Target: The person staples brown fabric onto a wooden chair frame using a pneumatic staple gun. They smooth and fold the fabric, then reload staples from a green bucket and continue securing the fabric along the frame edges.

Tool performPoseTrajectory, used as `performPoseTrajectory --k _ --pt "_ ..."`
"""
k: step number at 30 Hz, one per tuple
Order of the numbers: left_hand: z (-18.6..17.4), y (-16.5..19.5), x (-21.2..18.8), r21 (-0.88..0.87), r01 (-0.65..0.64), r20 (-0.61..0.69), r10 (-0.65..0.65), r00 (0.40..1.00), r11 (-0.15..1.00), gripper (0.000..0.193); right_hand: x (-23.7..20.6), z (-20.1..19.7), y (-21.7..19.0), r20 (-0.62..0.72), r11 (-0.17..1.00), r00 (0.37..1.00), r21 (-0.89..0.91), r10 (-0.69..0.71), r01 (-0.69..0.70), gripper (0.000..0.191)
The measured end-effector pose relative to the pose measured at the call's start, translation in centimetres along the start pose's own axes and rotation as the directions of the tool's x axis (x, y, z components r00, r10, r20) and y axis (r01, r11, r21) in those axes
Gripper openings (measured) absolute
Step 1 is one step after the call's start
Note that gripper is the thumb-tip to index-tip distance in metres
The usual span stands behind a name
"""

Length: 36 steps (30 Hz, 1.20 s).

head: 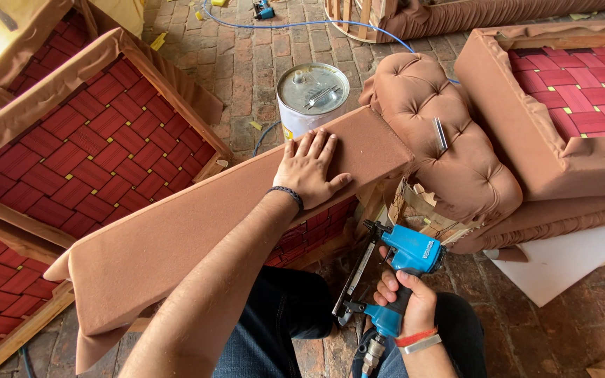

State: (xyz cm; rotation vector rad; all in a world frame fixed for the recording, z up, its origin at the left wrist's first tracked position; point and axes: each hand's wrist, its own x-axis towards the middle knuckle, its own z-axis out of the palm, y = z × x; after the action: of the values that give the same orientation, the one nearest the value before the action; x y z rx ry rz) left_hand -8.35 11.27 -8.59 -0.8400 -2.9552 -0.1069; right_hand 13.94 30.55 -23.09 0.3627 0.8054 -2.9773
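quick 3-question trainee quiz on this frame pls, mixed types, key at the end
1. True or false: the left hand lies flat on the brown fabric panel.
2. What does the right hand hold? A) hammer B) blue staple gun C) scissors
3. Fill in: the metal can stands on the ____ floor, behind the panel.

Key: 1 true; 2 B; 3 brick
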Motion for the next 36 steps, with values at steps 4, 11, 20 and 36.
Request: performPoseTrajectory --k 4,11,20,36 --pt "0.2 0.0 -0.5 -0.044 0.010 -0.036 -0.012 0.999 0.999 0.093 -0.1 -0.1 0.0 0.034 1.000 0.999 0.025 0.007 -0.008 0.067" --pt "-0.5 0.8 -1.6 -0.125 0.018 -0.090 -0.029 0.995 0.992 0.088 -0.7 2.5 -6.0 -0.007 0.997 0.999 -0.058 -0.045 0.045 0.066" --pt "-1.2 1.5 -1.4 -0.106 0.023 -0.098 -0.033 0.995 0.994 0.088 15.0 2.4 -27.5 0.081 0.107 0.968 -0.988 -0.236 0.109 0.044" --pt "-1.2 -0.1 2.6 -0.168 0.041 -0.094 -0.057 0.994 0.985 0.085 39.4 5.9 -28.0 0.269 -0.556 0.928 -0.827 -0.256 0.086 0.080"
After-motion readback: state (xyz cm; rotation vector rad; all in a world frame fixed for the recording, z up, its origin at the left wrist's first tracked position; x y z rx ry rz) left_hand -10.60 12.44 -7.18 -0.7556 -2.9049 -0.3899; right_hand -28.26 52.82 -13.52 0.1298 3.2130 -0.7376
